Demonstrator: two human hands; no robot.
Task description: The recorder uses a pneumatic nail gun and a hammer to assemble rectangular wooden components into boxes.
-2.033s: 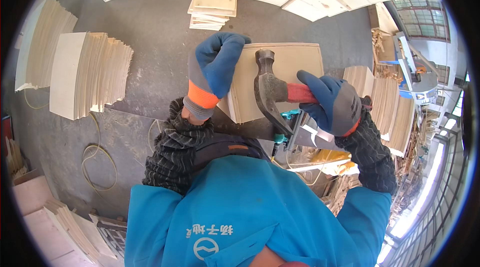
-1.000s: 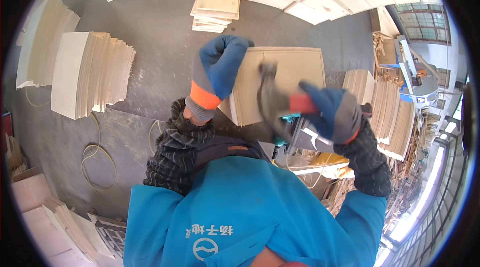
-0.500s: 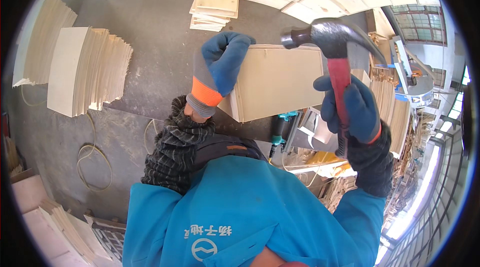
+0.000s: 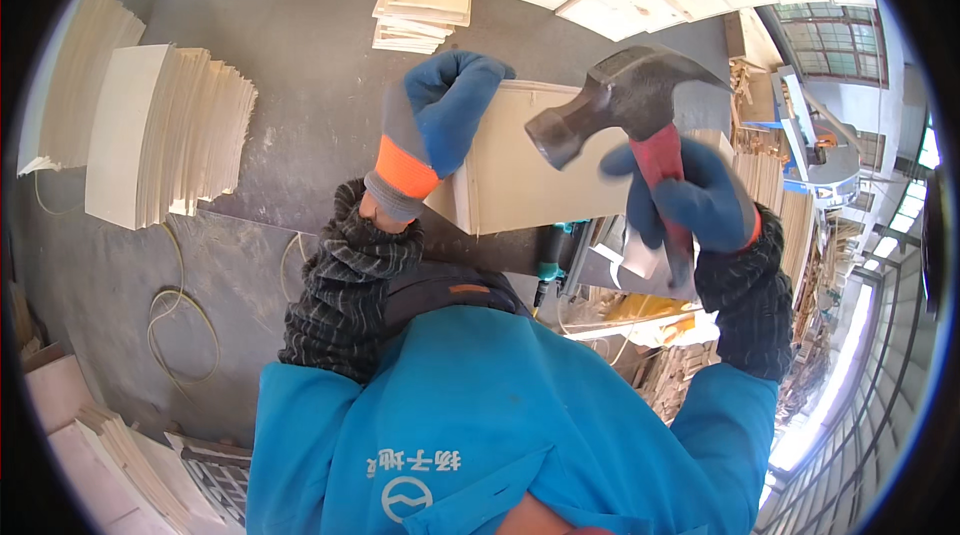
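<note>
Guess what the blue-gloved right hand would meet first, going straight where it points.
Excluding the red-handled metal hammer it grips, the right hand would probably meet the pale rectangular wooden piece; depth is unclear.

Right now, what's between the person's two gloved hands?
In the head view, a pale wooden piece lies between the left hand and right hand, with the hammer head showing in front of it.

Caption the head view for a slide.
A gloved right hand grips a hammer over a wooden box, the left hand at its left edge.
</note>
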